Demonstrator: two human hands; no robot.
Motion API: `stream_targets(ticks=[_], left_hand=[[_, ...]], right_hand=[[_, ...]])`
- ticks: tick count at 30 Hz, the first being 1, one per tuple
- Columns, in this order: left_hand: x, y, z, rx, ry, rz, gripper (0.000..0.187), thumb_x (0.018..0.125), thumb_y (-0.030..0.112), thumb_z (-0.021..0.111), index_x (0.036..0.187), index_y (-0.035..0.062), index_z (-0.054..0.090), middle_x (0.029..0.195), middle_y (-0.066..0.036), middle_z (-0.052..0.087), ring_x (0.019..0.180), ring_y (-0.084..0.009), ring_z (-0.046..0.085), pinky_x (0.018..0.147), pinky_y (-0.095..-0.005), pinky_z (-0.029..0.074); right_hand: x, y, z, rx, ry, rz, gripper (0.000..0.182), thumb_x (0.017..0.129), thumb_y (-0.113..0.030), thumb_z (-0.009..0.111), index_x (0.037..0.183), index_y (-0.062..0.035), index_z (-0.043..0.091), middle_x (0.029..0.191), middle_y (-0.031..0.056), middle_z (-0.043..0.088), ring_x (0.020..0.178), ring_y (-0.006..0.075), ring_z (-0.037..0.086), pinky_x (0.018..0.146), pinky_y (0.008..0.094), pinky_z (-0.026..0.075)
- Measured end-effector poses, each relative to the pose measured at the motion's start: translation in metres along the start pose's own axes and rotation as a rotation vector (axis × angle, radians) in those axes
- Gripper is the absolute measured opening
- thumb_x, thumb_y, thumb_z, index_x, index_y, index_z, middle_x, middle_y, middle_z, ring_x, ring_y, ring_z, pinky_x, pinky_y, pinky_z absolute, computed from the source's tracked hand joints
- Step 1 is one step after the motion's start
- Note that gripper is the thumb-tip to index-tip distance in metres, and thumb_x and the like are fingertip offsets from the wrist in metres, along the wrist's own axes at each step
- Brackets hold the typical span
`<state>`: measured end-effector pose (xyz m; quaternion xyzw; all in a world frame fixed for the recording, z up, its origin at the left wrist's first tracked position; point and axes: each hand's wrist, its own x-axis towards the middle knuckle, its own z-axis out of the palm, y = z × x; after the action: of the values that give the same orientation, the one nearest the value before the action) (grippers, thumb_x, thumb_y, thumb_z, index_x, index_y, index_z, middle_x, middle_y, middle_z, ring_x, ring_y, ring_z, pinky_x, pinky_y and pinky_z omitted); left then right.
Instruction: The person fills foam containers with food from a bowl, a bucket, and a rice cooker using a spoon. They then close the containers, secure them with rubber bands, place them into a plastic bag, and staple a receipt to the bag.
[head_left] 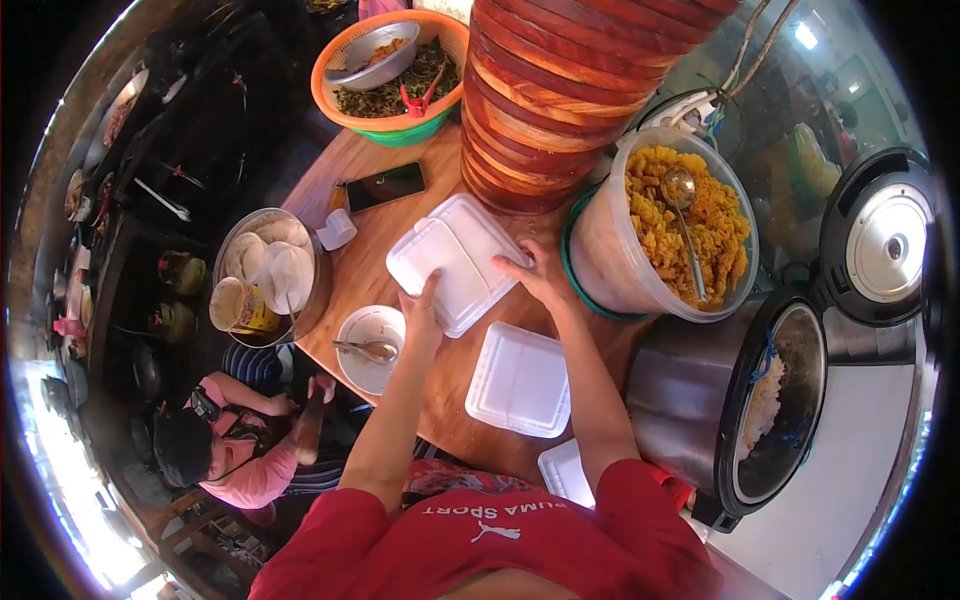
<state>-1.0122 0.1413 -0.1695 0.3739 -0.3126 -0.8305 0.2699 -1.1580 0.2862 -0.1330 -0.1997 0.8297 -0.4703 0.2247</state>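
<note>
A white foam takeout box (450, 250), its lid down, lies over the wooden table between my two hands. My left hand (422, 312) grips its near left edge, thumb up on the lid. At the right end, my right hand (535, 272) holds the side with the thumb on top and the fingers partly hidden behind the edge. Closer to my body sits another closed foam box (520, 380), and part of a further white box (567, 472) shows by my right arm. A white bowl (365, 375) with a spoon stands left of my left forearm.
Tall stacked wooden rings (560, 110) rise behind the box. To the right are a tub of yellow food (640, 240) and an open rice cooker (690, 390). A phone (387, 187), an orange basket (328, 95) and a metal pot (318, 290) stand left. A person (250, 450) sits below left.
</note>
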Motion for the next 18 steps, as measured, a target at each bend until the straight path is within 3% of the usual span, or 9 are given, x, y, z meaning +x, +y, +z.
stream_targets(ticks=[1, 7, 11, 12, 18], left_hand=[[-0.007, 0.012, 0.0, 0.019, -0.109, 0.054, 0.063, 0.074, 0.015, 0.075, 0.123, 0.0042, 0.037, 0.117, -0.014, 0.051, 0.108, -0.024, 0.053, 0.09, -0.0372, 0.047], [-0.06, 0.071, 0.014, 0.397, -0.439, -0.134, 0.074, 0.072, 0.016, 0.076, 0.13, 0.0021, 0.032, 0.118, -0.014, 0.052, 0.106, -0.0239, 0.054, 0.09, -0.0354, 0.048], [-0.062, 0.06, 0.017, 0.746, -0.721, -0.354, 0.072, 0.069, 0.017, 0.079, 0.126, -0.0025, 0.04, 0.114, -0.014, 0.055, 0.104, -0.0221, 0.056, 0.089, -0.033, 0.047], [-0.062, 0.054, 0.023, 0.828, -0.808, -0.418, 0.071, 0.068, 0.017, 0.079, 0.125, -0.003, 0.042, 0.114, -0.014, 0.056, 0.104, -0.0217, 0.056, 0.089, -0.0325, 0.047], [-0.059, 0.011, 0.065, 0.9, -1.195, -0.768, 0.069, 0.069, 0.012, 0.077, 0.127, -0.0018, 0.042, 0.118, -0.012, 0.054, 0.105, -0.0194, 0.054, 0.093, -0.0332, 0.043]], right_hand=[[-0.017, -0.012, -0.005, 0.049, 0.036, -0.011, 0.064, 0.064, -0.05, 0.076, 0.097, 0.0015, 0.058, 0.093, 0.0124, 0.063, 0.083, 0.0209, 0.059, 0.073, 0.033, 0.046], [-0.142, -0.046, -0.039, 0.078, 0.01, 0.116, 0.05, 0.07, -0.036, 0.076, 0.096, 0.0023, 0.059, 0.092, 0.0128, 0.064, 0.083, 0.0201, 0.061, 0.074, 0.0326, 0.048], [-0.229, 0.011, -0.019, 0.301, -0.011, 0.235, 0.045, 0.074, -0.031, 0.075, 0.099, 0.0035, 0.06, 0.09, 0.0119, 0.065, 0.08, 0.0189, 0.062, 0.073, 0.0321, 0.049], [-0.247, -0.008, -0.017, 0.425, 0.003, 0.332, 0.046, 0.077, -0.031, 0.073, 0.102, 0.005, 0.06, 0.092, 0.0105, 0.065, 0.084, 0.0173, 0.061, 0.075, 0.0304, 0.048], [-0.308, 0.022, 0.037, 0.649, 0.143, 0.468, 0.042, 0.081, -0.03, 0.069, 0.101, 0.0057, 0.061, 0.098, 0.0106, 0.065, 0.092, 0.0166, 0.058, 0.082, 0.0277, 0.043]])
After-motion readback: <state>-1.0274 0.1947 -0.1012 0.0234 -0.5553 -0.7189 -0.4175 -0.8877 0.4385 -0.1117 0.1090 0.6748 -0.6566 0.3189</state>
